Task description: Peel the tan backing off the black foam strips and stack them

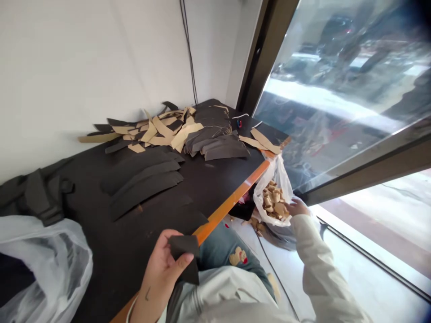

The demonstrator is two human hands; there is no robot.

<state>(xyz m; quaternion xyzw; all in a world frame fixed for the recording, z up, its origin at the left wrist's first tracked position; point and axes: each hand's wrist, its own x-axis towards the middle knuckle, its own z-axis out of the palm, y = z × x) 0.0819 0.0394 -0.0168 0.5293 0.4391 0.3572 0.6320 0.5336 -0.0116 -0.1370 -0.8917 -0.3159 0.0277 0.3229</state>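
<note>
Near the table's front edge, my left hand (pixel 163 264) is closed on a dark, folded strip piece (pixel 185 246), thumb on its face. The strip's material is not clear; it looks like stiff card or leather. My right hand (pixel 298 207) reaches down to the right, at the rim of a clear plastic bag (pixel 285 172) filled with small tan pieces (pixel 273 199). Its fingers are small and partly hidden there, so their grip does not show. Several black strips (pixel 144 179) lie fanned out on the dark table (pixel 161 208), beyond my left hand.
Tan and black strips (pixel 161 130) lie heaped along the wall, beside a stack of dark strips (pixel 215 143). Two tan strips (pixel 261 141) rest at the far corner. Another plastic bag (pixel 72 242) and a black strap (pixel 40 197) are at left. A glass pane (pixel 330 89) stands right.
</note>
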